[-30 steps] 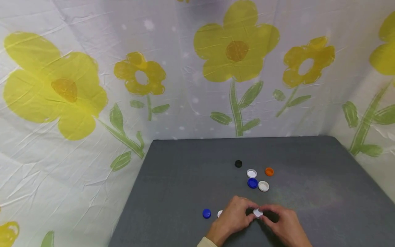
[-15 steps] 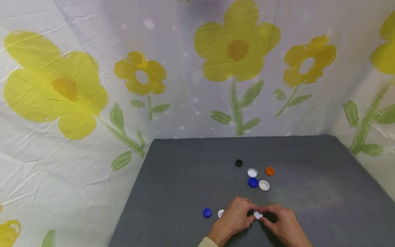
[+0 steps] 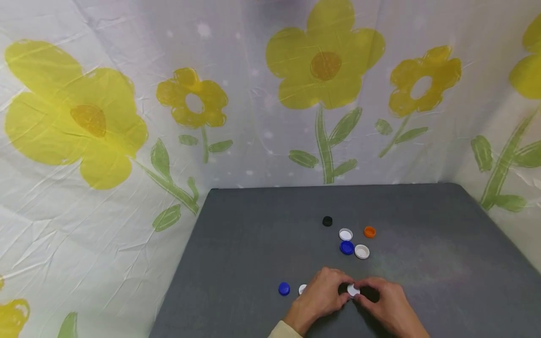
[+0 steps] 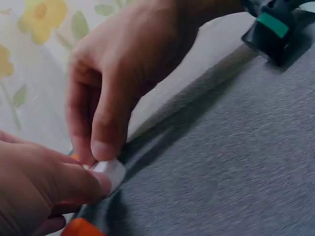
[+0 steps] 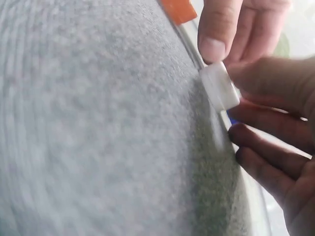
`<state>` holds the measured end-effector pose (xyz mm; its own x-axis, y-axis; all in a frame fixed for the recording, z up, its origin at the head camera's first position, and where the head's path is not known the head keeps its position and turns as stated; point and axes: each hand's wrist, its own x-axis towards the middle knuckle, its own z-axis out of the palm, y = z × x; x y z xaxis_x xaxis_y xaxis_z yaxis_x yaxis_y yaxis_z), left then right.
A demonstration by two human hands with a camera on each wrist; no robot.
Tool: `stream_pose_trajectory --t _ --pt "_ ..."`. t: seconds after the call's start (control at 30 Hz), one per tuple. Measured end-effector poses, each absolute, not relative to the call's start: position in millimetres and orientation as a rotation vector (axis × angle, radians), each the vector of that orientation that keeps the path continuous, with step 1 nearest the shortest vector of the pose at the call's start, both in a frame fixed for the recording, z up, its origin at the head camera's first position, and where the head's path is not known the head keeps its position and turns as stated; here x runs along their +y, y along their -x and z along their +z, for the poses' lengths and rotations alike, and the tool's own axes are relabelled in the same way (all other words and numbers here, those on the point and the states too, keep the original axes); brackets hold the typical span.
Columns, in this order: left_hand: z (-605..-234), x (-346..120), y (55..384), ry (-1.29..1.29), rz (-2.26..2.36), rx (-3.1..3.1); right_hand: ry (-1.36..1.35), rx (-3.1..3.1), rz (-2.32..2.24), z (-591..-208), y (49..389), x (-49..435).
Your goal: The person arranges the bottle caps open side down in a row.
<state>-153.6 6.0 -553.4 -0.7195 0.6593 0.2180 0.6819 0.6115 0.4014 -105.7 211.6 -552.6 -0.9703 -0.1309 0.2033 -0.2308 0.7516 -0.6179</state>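
A small white bottle cap [image 3: 353, 290] is pinched between both hands, close over the grey tabletop. My left hand [image 3: 319, 295] holds its left side with thumb and forefinger. From the right, my right hand [image 3: 390, 303] grips the same cap by thumb and forefinger. The cap [image 5: 219, 87] shows a smooth side wall in the right wrist view, standing on edge there between the fingertips. Just left of my left hand lies another white cap [image 3: 302, 289], partly hidden by that hand. A blue cap [image 3: 284, 288] is farther left.
Farther back on the grey table [image 3: 236, 244] lie a black cap [image 3: 327, 221], an orange cap [image 3: 369, 232], a blue cap [image 3: 347, 248] and two white caps [image 3: 345, 234]. Orange pieces [image 4: 81, 228] show beside the hands in the left wrist view. A flowered cloth [image 3: 253, 141] hangs behind.
The head view has tilted slightly, so everything sits a little higher in it. Both hands keep their grip on the white bottle cap in the same place.
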Motion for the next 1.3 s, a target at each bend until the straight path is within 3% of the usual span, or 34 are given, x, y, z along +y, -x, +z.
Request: stream_pose_trajectory --t 0.3,0.8,1.3 --pt "-532 -12 172 0.981 -0.996 -2.826 -0.217 -2.78 0.944 -541 109 221" --pt "-502 -19 204 0.875 -0.976 -2.697 -0.266 -2.609 0.887 -514 139 229" --pt "-519 -3 231 0.831 -1.076 -2.788 -0.228 -2.59 1.132 -521 181 238"
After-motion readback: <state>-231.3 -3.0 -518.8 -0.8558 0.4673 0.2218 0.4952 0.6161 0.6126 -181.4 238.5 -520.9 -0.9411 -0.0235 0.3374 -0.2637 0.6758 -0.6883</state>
